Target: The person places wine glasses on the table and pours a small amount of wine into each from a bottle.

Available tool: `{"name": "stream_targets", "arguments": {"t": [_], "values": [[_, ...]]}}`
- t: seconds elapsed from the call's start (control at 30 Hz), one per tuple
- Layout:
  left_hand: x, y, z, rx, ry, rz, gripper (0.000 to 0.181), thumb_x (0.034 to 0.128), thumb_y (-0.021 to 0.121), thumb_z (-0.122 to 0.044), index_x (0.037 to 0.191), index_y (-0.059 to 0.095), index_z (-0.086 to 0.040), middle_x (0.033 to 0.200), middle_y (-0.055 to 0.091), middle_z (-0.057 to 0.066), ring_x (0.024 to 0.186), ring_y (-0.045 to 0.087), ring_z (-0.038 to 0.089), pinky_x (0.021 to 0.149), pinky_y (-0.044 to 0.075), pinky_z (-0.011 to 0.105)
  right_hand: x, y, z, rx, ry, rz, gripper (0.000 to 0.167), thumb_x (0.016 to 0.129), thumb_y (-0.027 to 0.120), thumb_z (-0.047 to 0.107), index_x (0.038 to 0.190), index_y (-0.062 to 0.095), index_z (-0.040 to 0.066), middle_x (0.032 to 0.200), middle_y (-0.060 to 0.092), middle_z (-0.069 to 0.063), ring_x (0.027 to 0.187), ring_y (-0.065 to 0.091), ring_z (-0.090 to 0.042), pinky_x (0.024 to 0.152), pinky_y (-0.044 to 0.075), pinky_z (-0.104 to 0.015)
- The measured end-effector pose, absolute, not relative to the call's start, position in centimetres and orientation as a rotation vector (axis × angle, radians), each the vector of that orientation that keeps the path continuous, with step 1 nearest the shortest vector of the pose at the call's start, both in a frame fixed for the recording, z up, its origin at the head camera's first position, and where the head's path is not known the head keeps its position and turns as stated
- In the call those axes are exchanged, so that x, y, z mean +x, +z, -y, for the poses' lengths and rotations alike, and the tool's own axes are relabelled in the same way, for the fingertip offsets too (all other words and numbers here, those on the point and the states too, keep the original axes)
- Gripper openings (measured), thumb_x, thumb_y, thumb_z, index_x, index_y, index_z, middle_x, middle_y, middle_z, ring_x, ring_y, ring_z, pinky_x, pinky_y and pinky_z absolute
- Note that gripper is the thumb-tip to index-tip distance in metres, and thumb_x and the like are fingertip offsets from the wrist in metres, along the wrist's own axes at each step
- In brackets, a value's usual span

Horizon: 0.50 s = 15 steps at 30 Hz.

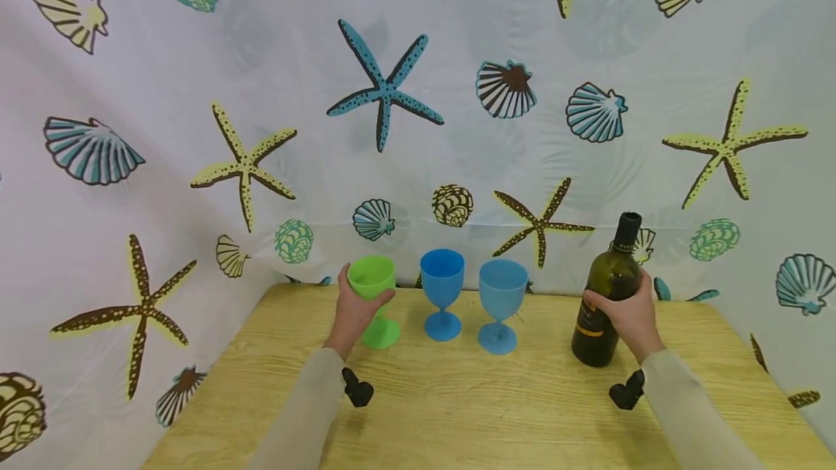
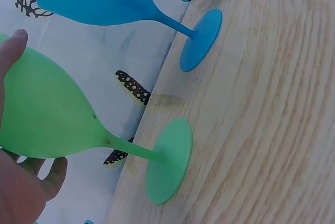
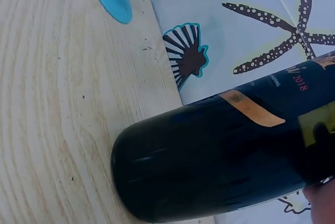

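Observation:
My left hand (image 1: 355,314) grips the bowl of a green plastic goblet (image 1: 372,275), thumb on the near side and fingers round the back. In the left wrist view the green goblet's round foot (image 2: 169,161) appears at the table surface. My right hand (image 1: 632,314) holds a dark green wine bottle (image 1: 596,332) around its body, and the bottle leans slightly to the right. Its label with an orange band (image 3: 251,108) shows in the right wrist view. Between the hands stand a blue goblet (image 1: 442,278) and a light blue goblet (image 1: 501,289), both upright and untouched.
The wooden table (image 1: 457,412) runs back to a white cloth (image 1: 418,165) printed with starfish and shells, which hangs behind and along the sides. Each wrist carries a small black camera mount, one at the left wrist (image 1: 358,388) and one at the right wrist (image 1: 627,390).

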State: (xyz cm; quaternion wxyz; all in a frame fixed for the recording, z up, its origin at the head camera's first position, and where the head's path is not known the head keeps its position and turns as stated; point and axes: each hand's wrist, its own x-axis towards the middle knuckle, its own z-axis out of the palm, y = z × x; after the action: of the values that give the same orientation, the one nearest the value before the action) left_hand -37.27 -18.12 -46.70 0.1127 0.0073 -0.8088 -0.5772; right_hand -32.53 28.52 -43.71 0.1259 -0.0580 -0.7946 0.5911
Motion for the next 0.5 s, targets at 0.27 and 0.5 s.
{"name": "stream_targets", "arguments": {"t": [0.27, 0.5], "values": [[-37.23, -47.02, 18.36, 0.051, -1.686, 2.422, 0.104, 0.0745, 0.079, -0.045, 0.148, 0.012, -0.011, 0.135, 0.040, 0.019, 0.121, 0.043, 0.036, 0.099, 0.036, 0.053, -32.88, -44.18, -28.68, -0.104, 1.736, 2.325, 0.107, 0.080, 0.076, 0.038, 0.152, 0.001, 0.011, 0.145, 0.027, -0.024, 0.128, 0.035, -0.043, 0.100, 0.032, -0.059], [-36.74, -46.84, 17.90, 0.024, -1.687, 2.452, 0.103, 0.0747, 0.078, -0.046, 0.147, 0.013, -0.011, 0.134, 0.041, 0.019, 0.121, 0.043, 0.036, 0.099, 0.037, 0.052, -33.15, -44.45, -28.78, -0.084, 1.725, 2.274, 0.097, 0.082, 0.075, 0.037, 0.149, 0.012, 0.006, 0.140, 0.033, -0.024, 0.123, 0.039, -0.042, 0.099, 0.034, -0.058]]}}
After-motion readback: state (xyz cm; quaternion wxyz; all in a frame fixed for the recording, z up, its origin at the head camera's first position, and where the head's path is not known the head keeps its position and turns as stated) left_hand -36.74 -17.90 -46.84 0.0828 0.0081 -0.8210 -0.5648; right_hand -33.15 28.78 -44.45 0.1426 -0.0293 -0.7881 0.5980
